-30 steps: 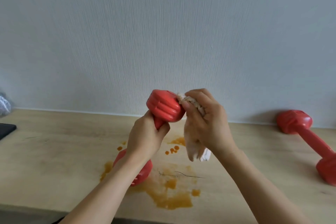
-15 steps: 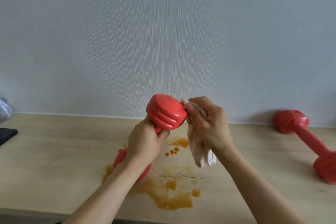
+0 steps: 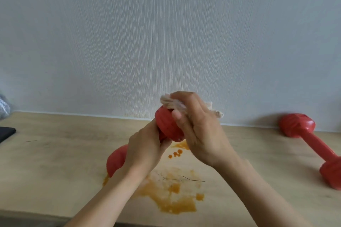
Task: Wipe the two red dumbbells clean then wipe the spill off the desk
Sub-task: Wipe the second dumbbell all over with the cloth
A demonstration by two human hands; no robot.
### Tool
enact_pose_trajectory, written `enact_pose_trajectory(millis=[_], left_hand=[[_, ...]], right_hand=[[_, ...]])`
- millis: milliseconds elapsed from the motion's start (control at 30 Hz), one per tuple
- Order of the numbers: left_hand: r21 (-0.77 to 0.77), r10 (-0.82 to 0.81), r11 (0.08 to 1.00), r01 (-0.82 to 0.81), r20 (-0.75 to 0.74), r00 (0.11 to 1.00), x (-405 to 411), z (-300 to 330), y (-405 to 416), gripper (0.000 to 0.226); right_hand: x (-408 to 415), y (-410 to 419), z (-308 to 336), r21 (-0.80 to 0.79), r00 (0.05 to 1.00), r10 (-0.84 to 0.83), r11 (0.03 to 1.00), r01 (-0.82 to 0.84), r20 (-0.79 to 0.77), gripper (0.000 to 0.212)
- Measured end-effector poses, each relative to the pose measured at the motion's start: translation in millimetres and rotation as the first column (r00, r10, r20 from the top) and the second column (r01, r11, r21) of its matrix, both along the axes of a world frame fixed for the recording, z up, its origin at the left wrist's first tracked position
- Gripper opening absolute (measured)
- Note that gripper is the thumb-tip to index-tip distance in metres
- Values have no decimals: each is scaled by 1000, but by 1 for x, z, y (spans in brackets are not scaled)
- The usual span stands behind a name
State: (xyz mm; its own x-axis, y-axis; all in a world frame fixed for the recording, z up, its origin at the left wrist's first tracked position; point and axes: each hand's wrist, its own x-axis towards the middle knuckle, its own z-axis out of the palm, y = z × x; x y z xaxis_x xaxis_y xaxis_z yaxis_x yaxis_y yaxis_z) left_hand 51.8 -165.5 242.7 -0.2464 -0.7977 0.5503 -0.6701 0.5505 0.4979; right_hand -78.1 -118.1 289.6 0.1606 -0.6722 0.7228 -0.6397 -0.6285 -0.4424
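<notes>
Since a second ago the right hand (image 3: 201, 131) has climbed from the side of the raised dumbbell (image 3: 168, 127) onto its upper end, carrying the cloth (image 3: 172, 104) up and over the head, and the dumbbell has tipped a little more toward the person. Its fingers are curled over the bunched cloth and press it against the top of the red head, with the thumb lying across the head's face; a tail of cloth sticks out behind the knuckles.

The left hand (image 3: 145, 151) wraps its fingers tight round the handle just below that head, holding the dumbbell tilted with the lower head (image 3: 117, 160) low over the desk (image 3: 55, 153), near the left edge of the spill (image 3: 171, 195); whether it touches the wood cannot be told. That grip seems meant to keep the weight steady and offer the upper head to the cloth while the other hand rubs.

A second dumbbell (image 3: 310, 140) lies well to the right by the wall, apart from both hands, and appears to be waiting its turn. Orange liquid spreads on the desk below the hands, with small drops just beyond it, so the desk wipe is not yet done. A dark flat object (image 3: 6, 132) sits at the left edge.
</notes>
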Motion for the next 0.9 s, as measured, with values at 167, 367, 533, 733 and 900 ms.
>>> enact_pose_trajectory(millis=[167,367,533,733,900], left_hand=[[-117,-95,988,101,53,994,1,-3,3,29],[-37,-83,996,82,-21,996,-2,3,6,24],[-88,-98,991,96,-21,995,-5,2,8,28],[-131,-141,983,129,-93,986,-8,-6,4,36],[137,-87,980,146,-366,927,-10,-1,-12,32]], right_hand=[[-14,-12,-7,211,951,-53,977,-13,304,19],[-4,-11,5,34,973,-46,999,40,227,29],[-11,-13,7,89,968,-3,996,-20,251,23],[-32,-27,-5,324,917,-127,946,-3,378,28],[-37,-25,-6,374,833,-236,927,38,501,24]])
